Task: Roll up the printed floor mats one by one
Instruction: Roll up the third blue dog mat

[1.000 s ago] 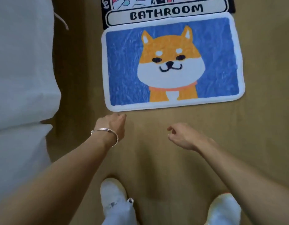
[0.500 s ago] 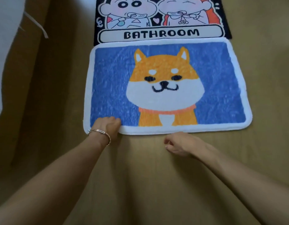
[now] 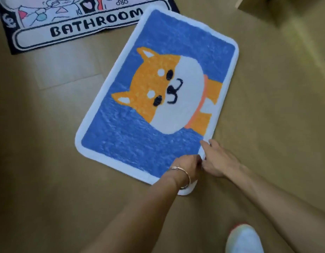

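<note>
As left hand (image 3: 185,166), right hand (image 3: 219,161) hold mat (image 3: 139,143)

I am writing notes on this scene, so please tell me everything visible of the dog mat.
The dog mat is a rounded rectangle of fluffy pile: blue field, white border, an orange-and-white dog face with a coral collar. It lies flat and unrolled on the brown floor, at a slant, its far corner over the BATHROOM mat. At its near corner the left hand grips the border; the right hand touches the edge beside it.
</note>
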### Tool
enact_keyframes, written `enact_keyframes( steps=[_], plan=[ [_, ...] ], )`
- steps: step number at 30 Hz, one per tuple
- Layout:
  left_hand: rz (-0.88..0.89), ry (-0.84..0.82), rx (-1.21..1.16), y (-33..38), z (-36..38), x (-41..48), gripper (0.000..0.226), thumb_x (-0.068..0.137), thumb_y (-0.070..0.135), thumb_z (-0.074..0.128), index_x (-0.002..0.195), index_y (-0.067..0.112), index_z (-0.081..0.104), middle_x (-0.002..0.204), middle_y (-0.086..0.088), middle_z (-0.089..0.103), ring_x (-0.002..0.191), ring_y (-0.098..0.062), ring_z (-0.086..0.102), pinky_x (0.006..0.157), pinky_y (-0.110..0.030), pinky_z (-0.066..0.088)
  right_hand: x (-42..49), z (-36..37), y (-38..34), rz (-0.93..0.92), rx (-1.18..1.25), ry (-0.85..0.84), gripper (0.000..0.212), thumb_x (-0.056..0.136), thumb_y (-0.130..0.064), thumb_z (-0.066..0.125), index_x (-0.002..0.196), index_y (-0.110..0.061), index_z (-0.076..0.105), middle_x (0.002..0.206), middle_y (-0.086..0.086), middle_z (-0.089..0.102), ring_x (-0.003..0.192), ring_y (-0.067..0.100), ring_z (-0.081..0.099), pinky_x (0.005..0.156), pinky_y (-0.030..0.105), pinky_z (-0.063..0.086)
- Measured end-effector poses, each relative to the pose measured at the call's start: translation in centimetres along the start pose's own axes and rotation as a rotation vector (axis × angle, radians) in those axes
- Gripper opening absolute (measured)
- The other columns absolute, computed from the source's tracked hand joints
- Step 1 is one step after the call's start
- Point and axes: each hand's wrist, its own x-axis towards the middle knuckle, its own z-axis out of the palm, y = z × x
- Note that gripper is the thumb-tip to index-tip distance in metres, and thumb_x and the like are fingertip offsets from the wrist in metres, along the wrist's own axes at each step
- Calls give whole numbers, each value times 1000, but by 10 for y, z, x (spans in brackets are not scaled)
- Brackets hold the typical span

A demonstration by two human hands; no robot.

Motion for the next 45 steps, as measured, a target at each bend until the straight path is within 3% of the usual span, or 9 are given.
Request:
enact_keyframes(
  steps=[5, 10, 14, 20, 26, 31, 36, 41, 45],
  plan=[
    [164, 100, 233, -22, -21, 10, 28, 94, 17, 45, 120, 18, 56, 121, -5, 55, 111, -26, 53, 90, -36, 43, -27, 19, 11, -48, -24, 69, 46, 90, -25, 49, 134, -14, 39, 135, 9, 37, 126, 29, 40, 101, 37, 38],
    [115, 276, 442, -59, -68, 15, 26, 91, 17, 48, 114, 17, 59, 116, -9, 57, 111, -30, 52, 87, -40, 43, -35, 43, -34, -222, 32, 88, 40, 93, -33, 53, 127, -12, 46, 130, 7, 39, 124, 26, 38, 100, 39, 36],
    [21, 256, 530, -83, -84, 2, 33, 92, 27, 51, 124, 18, 55, 123, -9, 51, 117, -29, 46, 90, -42, 40, -36, 58, -70, -310, 32, 103, 38, 95, -30, 52, 127, -10, 46, 128, 9, 40, 121, 27, 39, 97, 41, 35],
    [74, 193, 593, -95, -76, -22, 49, 93, 40, 51, 138, 23, 43, 135, -4, 42, 124, -26, 41, 96, -41, 41, -27, 73, -93, -332, -124, 141, 36, 96, -19, 51, 130, -10, 43, 130, 10, 37, 124, 28, 34, 92, 46, 39],
    [141, 95, 732, -126, -80, -65, 61, 86, 60, 48, 136, 25, 42, 137, 0, 38, 124, -21, 38, 98, -39, 36, -10, 63, -112, -246, -202, 20, 55, 84, -49, 63, 124, -18, 39, 125, 8, 31, 119, 31, 30, 88, 53, 43],
    [145, 28, 848, -152, -78, -88, 64, 85, 55, 53, 138, 23, 36, 143, -5, 29, 126, -24, 35, 95, -40, 36, -2, 61, -120, -278, -291, 65, 35, 91, -39, 51, 118, -19, 43, 121, 8, 37, 113, 30, 36, 77, 43, 43],
    [180, 32, 825, -119, -76, -68, 31, 99, 32, 38, 124, 17, 48, 128, -6, 42, 114, -26, 44, 70, -34, 36, -9, 60, -89, -266, -256, 110, 24, 97, -28, 41, 115, -16, 49, 118, 7, 45, 114, 27, 41, 73, 37, 38],
    [248, -65, 782, -58, -49, -29, 37, 102, 38, 32, 122, 14, 51, 122, -7, 55, 113, -28, 53, 79, -36, 42, -16, 54, -25, -100, -170, 115, 24, 97, -23, 40, 119, -13, 46, 120, 7, 47, 116, 26, 43, 85, 38, 42],
    [200, -56, 765, -22, -23, -15, 34, 103, 36, 29, 117, 15, 52, 119, -7, 61, 110, -29, 58, 71, -33, 37, -29, 61, 19, -84, -42, 195, 35, 96, -14, 39, 130, -15, 36, 119, 8, 47, 108, 29, 51, 85, 41, 42]
  ],
)
